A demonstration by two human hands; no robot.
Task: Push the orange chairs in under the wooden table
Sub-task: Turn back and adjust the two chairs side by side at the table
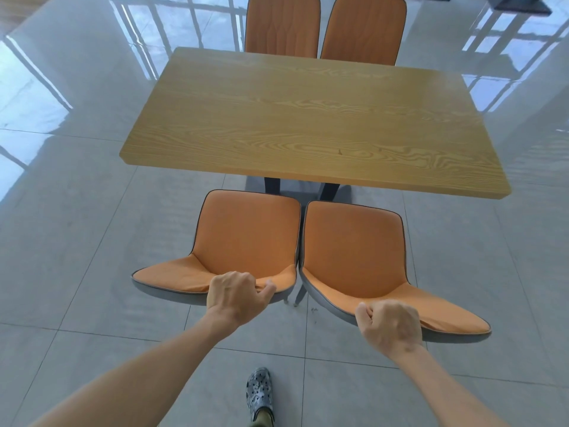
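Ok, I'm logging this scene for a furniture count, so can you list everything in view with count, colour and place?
wooden table: one, light wood-grain top on dark legs, centre of the view.
near orange chairs: two, orange seats with grey edging, side by side at the table's near edge, seats not yet under it; left one, right one.
far orange chairs: two, orange, backs showing behind the table's far edge; left, right.
floor: grey glossy tiles, window reflections.
dark table base: one, top right corner, partly cut off.
shoe: one, grey patterned, bottom centre.
left hand: gripping the left near chair's backrest top.
right hand: gripping the right near chair's backrest top.
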